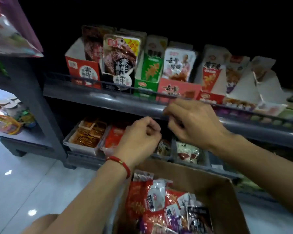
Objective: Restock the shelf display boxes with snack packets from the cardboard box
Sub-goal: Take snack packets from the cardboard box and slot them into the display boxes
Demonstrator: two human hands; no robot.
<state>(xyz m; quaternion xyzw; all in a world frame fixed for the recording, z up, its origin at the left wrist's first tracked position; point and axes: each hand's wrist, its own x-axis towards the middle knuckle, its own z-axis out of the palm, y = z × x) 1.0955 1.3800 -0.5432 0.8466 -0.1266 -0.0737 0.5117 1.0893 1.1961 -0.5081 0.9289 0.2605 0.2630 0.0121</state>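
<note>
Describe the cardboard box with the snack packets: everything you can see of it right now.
The cardboard box is plain brown, open at the top, and sits low in view below the lower shelf, cut off by the bottom edge of the picture. Its far wall and right wall show bare, creased card. Inside lies a loose jumble of shiny snack packets, mostly red, white and purple. The left forearm crosses its near left side; neither hand touches it.

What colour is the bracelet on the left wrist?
Red, with a small gold bead; the bracelet shows clearly in the head view.
</note>
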